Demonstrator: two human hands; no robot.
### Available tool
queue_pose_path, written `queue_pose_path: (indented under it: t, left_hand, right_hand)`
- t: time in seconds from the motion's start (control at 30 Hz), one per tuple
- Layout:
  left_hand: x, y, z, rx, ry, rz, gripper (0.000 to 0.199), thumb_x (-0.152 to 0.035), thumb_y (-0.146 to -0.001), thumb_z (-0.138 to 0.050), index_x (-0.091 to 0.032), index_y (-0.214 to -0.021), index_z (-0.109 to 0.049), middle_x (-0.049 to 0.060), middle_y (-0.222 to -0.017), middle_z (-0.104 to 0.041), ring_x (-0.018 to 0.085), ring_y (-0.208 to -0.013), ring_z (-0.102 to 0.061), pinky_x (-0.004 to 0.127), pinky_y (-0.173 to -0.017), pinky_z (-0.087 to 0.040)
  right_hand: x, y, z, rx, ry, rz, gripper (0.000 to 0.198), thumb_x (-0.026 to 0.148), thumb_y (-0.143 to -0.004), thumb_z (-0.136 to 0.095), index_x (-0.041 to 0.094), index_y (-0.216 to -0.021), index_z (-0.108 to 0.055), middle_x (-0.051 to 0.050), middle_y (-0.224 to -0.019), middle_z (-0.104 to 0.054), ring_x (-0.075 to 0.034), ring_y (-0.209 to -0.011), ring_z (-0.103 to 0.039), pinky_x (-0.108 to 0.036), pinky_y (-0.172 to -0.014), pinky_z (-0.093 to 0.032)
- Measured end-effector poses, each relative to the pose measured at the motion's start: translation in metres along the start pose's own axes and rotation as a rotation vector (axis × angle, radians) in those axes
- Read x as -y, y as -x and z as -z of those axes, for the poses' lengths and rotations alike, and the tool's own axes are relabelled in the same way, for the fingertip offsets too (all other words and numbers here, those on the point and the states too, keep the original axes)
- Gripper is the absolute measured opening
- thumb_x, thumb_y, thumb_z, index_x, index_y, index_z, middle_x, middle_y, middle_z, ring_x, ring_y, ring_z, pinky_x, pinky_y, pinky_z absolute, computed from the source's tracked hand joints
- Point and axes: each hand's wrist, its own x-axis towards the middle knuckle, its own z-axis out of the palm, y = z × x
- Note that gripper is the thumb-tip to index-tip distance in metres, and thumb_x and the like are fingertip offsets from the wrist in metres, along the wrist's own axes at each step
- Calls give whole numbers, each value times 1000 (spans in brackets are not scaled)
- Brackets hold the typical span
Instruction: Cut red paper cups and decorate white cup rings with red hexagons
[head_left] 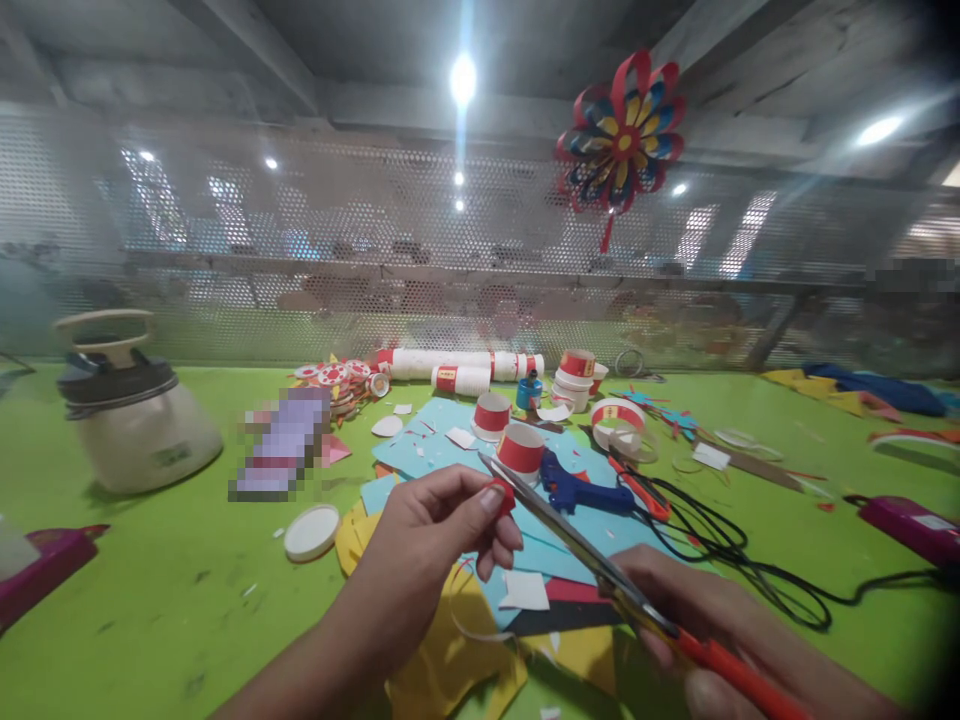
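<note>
My left hand pinches a small red piece, likely paper, between thumb and forefinger. My right hand grips a pair of scissors with red handles, and the blades point up and left. The blade tips lie just beside the red piece; whether they touch it I cannot tell. Beyond the tips, red and white paper cups stand on light blue sheets. A blue glue gun lies past the blades. Yellow sheets spread beneath my hands.
A black cable loops at the right, leading to a purple power strip. At the left are a large jug and a white lid. Stacked cups lie along the back. A paper flower hangs above.
</note>
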Motion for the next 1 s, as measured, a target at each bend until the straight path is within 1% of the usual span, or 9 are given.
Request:
queue_pose_path:
  t: [0.13, 0.23, 0.3, 0.43, 0.53, 0.63, 0.7, 0.87, 1.0]
  left_hand:
    - [0, 1, 0, 0, 2, 2, 19, -29, -83, -65, -12, -73, -64, 4, -63, -66, 8, -54, -56, 19, -50, -39]
    - [0, 2, 0, 10, 3, 2, 19, -28, -83, -64, -12, -74, -65, 4, -63, -66, 8, -55, -57, 18, -49, -39]
    - [0, 2, 0, 14, 7, 5, 18, -28, -83, -64, -12, -74, -65, 4, -63, -66, 8, -54, -57, 18, -49, -39]
    - [-1, 1, 1, 21, 18, 14, 19, -28, -84, -64, -12, -74, -64, 4, -64, -67, 8, -53, -56, 18, -48, -39]
    - [-2, 2, 0, 25, 24, 18, 18, -27, -83, -64, -12, -74, -64, 4, -64, -67, 8, -54, -56, 18, -49, -39]
    - [-3, 3, 0, 18, 30, 21, 18, -27, -83, -64, -12, -73, -64, 4, -63, -66, 8, -53, -57, 18, -48, -40]
    - [-3, 4, -1, 14, 25, 24, 19, -27, -83, -64, -12, -72, -64, 4, -63, -66, 8, -53, -57, 18, -48, -40]
    - [-4, 4, -2, 13, 14, 30, 18, -27, -82, -64, -11, -73, -64, 3, -61, -65, 8, -52, -56, 18, -48, -39]
    - [-3, 4, -1, 20, 17, 30, 19, -27, -82, -64, -11, -71, -64, 2, -59, -64, 8, -51, -55, 18, -47, -39]
  right_hand:
    - [-5, 2, 0, 61, 33, -24, 39, 39, -82, -62, 30, -120, -61, -4, -97, -70, -22, -82, -68, -26, -63, -58]
    - [-10, 4, -2, 39, 70, -35, 41, 39, -83, -61, 28, -121, -59, -6, -107, -68, -25, -92, -67, -31, -75, -58]
    - [-12, 6, -3, 35, 101, -34, 42, 40, -83, -60, 28, -123, -57, -6, -110, -67, -25, -94, -66, -33, -80, -56]
    - [-10, 6, -1, 68, 135, -32, 40, 39, -83, -59, 31, -122, -56, -5, -108, -67, -24, -89, -66, -31, -74, -57]
    - [-6, 5, 0, 72, 148, -46, 40, 40, -82, -59, 31, -121, -57, -6, -112, -65, -28, -100, -64, -32, -75, -57]
    - [-5, 4, 0, 70, 129, -65, 40, 40, -83, -60, 29, -122, -58, -7, -104, -67, -30, -102, -63, -33, -74, -57]
    - [-6, 5, -1, 55, 127, -61, 40, 40, -82, -60, 29, -121, -60, -7, -100, -68, -30, -100, -64, -31, -71, -57]
    - [-6, 4, -1, 31, 168, -39, 42, 41, -80, -62, 29, -120, -61, -6, -106, -69, -27, -91, -67, -30, -69, -57]
    - [2, 0, 1, 64, 166, -32, 41, 44, -81, -59, 30, -120, -60, -5, -93, -71, -25, -83, -68, -28, -60, -56]
